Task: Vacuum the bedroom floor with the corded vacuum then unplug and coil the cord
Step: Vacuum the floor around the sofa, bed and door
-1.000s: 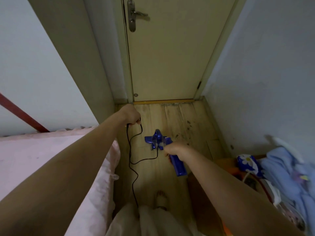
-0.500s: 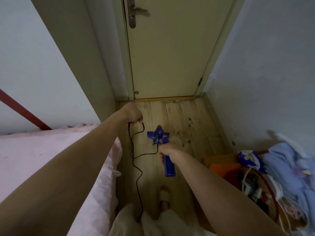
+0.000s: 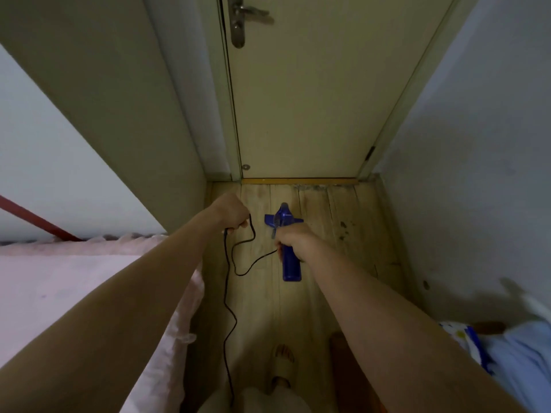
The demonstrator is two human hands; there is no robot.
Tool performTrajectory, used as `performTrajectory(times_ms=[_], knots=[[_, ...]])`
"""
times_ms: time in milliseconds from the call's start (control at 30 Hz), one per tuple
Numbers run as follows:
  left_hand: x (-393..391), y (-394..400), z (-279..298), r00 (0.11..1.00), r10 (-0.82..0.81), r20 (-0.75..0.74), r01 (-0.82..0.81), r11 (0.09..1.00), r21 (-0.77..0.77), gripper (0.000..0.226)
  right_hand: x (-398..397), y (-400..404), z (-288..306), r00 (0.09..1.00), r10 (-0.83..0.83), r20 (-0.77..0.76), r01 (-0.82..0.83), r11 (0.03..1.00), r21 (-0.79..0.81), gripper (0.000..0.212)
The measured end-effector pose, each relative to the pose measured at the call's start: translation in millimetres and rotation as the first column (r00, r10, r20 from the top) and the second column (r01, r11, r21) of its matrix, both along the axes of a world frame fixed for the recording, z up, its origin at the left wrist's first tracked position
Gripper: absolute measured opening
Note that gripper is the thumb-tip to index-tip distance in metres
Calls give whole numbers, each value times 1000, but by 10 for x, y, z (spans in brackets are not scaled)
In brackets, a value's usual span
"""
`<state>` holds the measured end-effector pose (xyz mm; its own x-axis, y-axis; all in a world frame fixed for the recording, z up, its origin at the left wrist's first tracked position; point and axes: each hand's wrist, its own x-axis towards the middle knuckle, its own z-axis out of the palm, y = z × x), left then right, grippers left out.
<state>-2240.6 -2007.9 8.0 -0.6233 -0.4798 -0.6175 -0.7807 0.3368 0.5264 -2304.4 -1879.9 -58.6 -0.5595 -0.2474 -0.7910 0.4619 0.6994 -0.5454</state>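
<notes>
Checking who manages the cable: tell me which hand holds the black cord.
The left hand grips the cord; the right hand holds the blue vacuum.

Bare forearms, pale trousers (image 3: 253, 402), beige slipper (image 3: 283, 366)

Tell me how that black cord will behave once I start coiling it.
The cord probably stays floppy: it hangs in loose bends from the left hand. It looks thin, so likely light. The slack loop near the vacuum may kink or tangle.

We see a glossy blue plastic vacuum (image 3: 287, 257), a worn, stained wooden floor (image 3: 325, 234), a metal door handle (image 3: 238, 22) and pink cloth bedding (image 3: 74, 281).
</notes>
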Motion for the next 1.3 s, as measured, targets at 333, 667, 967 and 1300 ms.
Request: performTrajectory(times_ms=[333,667,967,1300], knots=[[-770,-235,-268,997,27,77,-24,999,-32,33,-1179,-175,-256,999,38,-30,-37,999,21,25],[-1297,-193,-389,995,65,70,-67,998,15,26,-1836,-458,-365,994,87,-71,-84,996,43,31],[-1383,-167,-414,994,9,105,-8,1000,-9,22,-2196,-403,-393,961,202,-189,-177,974,141,28],[-1533,-155,-436,996,-32,86,34,999,-26,25,-1958,-17,-846,993,46,-112,-34,994,102,37]])
